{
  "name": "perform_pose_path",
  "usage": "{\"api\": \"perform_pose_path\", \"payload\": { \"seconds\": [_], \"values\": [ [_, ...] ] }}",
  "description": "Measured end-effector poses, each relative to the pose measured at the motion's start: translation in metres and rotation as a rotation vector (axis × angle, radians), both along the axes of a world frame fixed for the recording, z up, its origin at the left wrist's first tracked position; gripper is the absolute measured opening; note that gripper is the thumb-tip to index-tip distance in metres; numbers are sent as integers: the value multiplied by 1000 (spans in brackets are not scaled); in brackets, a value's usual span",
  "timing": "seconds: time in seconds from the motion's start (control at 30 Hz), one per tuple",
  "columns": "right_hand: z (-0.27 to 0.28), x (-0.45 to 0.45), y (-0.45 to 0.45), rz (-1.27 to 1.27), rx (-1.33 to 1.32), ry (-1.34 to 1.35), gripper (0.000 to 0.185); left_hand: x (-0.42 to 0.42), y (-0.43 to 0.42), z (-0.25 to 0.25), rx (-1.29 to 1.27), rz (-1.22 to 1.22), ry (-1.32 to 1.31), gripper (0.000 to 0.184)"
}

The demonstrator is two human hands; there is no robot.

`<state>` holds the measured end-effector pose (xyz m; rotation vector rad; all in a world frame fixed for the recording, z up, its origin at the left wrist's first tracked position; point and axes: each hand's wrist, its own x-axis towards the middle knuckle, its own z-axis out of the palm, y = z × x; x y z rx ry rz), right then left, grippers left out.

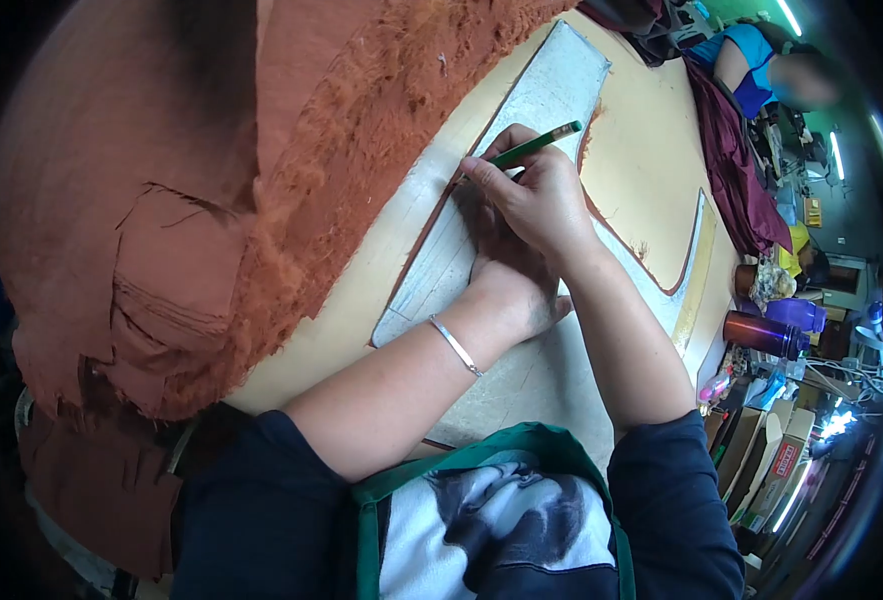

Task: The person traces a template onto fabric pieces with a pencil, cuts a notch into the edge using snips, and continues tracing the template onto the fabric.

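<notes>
A green pencil [536, 145] is pinched in my right hand [541, 195], its lower end at the left edge of a grey flat template [561, 75]. Rust-brown material shows as a thin border along the template's edges. Beneath my right hand, my left hand [511, 275] rests on the template; its fingers are largely hidden, and a silver bracelet [454, 345] circles that wrist. Frayed rust-brown cloth [331, 150] lies on the cream table [651, 130] to the left of the template.
A dark metallic bottle [761, 334] and a purple container [796, 315] stand off the table's right side. Cardboard boxes [781, 465] are at the lower right. Maroon cloth [736, 165] hangs along the far edge, near a person in blue [746, 65].
</notes>
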<state>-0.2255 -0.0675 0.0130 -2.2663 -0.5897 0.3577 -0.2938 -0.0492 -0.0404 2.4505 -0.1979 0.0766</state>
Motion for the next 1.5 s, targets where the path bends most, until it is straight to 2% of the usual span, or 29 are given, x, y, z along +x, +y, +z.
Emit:
{"api": "perform_pose_path", "payload": {
  "seconds": [0.07,0.13,0.17,0.2,0.23,0.33,0.37,0.4,0.47,0.5,0.6,0.67,0.7,0.73,0.77,0.8,0.87,0.93,0.97,1.0,1.17,1.27,1.33,1.4,1.5],
  "values": [
    [5,-8,2,-30,-31,33,22,4,-6,-10,-112,24,7,53],
    [12,-26,3,63,-144,-18,20,5,4,7,-267,-54,268,52],
    [9,-36,2,203,-190,-119,21,-3,9,12,170,-56,54,56],
    [7,-46,0,336,-222,-229,22,-8,12,13,387,-61,-67,58],
    [7,-44,1,308,-220,-178,22,-13,15,15,603,-45,-195,61],
    [10,-30,3,215,-207,-21,21,-11,15,26,505,-59,-31,59],
    [4,-13,1,44,-106,116,22,-8,13,33,454,-67,64,58],
    [-1,1,3,-68,148,198,17,-6,13,36,402,-74,157,57],
    [5,16,1,-91,33,52,13,-11,12,30,390,-55,94,59],
    [9,8,5,-116,24,78,16,-8,11,29,386,-89,131,61],
    [20,-31,8,205,-286,-69,24,5,11,27,365,-184,248,67],
    [30,-70,17,240,-698,-486,24,-7,10,3,576,-54,-107,63],
    [22,-67,11,343,-563,-449,24,-9,9,-4,576,-32,-176,63],
    [19,-59,10,387,-432,-295,23,-11,8,-9,575,-9,-244,62],
    [16,-51,8,422,-306,-132,23,-10,6,-9,470,-30,-201,63],
    [15,-36,10,394,-178,142,24,-7,4,-8,367,-54,-163,63],
    [14,-15,6,233,-122,152,22,-2,-2,-10,176,-68,-47,65],
    [10,24,-2,122,-48,181,21,-8,10,29,264,-92,164,72],
    [5,47,-7,97,-42,98,22,-5,13,28,135,-150,229,77],
    [0,71,-10,72,-34,15,22,-9,11,23,123,-83,54,74],
    [-23,178,-14,-132,62,-261,26,-8,11,26,134,-110,60,74],
    [-24,188,-18,-319,147,-316,27,-6,11,29,165,-114,62,75],
    [-30,181,-25,-359,474,-229,23,-6,11,30,187,-122,61,74],
    [-26,138,-34,-396,732,-80,17,-6,10,32,202,-121,60,73],
    [-34,92,-53,-483,901,-18,20,-5,9,32,234,-121,59,66]
  ]
}}
